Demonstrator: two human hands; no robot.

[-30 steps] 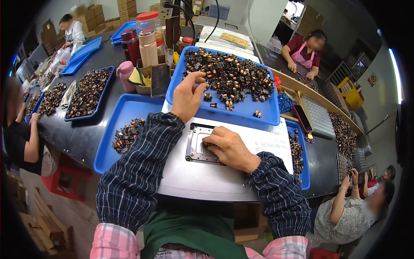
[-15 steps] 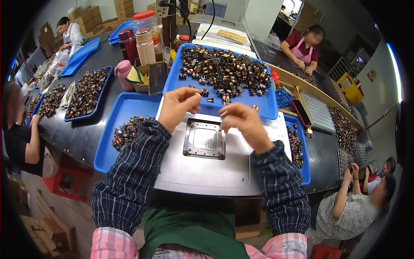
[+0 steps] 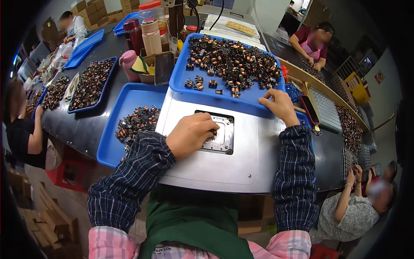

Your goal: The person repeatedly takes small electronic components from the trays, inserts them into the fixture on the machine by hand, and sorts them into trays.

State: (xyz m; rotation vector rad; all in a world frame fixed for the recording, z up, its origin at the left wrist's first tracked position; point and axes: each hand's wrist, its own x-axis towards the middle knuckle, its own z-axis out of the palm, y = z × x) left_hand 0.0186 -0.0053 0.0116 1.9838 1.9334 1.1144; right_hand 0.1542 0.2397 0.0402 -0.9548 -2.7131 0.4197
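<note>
My left hand (image 3: 192, 134) rests on the square metal fixture (image 3: 221, 134) set into a grey metal plate (image 3: 215, 166), its fingers curled at the fixture's left edge, seemingly pinching a small dark part. My right hand (image 3: 278, 105) lies on the near right rim of a blue tray (image 3: 224, 97) holding several small copper-wound coil parts (image 3: 233, 62), fingers closed at the rim; whether they hold a coil is hidden.
A second blue tray (image 3: 116, 125) with several coils sits at my left. Bottles, a red-lidded jar (image 3: 151, 11) and a pink cup (image 3: 128, 62) stand behind it. Other people work at the far left, back right and lower right. More trays of coils (image 3: 90, 84) lie along the dark bench.
My left hand came back from the coil tray down onto the fixture. My right hand left the fixture and moved up and right to the tray's near rim.
</note>
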